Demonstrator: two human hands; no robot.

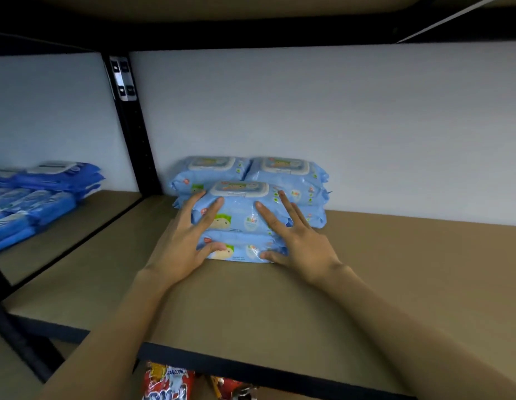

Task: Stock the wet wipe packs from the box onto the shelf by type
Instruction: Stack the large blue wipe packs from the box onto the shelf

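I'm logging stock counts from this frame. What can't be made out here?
- Head view: the box is out of frame.
- Light blue packs: rear stack heights hidden by the front stack; print too blurred.
- Dark blue packs: cut off by the left edge.
- Snack bags: cut off at the bottom.

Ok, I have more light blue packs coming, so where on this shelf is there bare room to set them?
The shelf board is bare right of the light blue packs up to the back wall, and in front of the front stack to the front edge. The left rear corner by the black post is crowded. Both hands, left and right, rest on the front stack.
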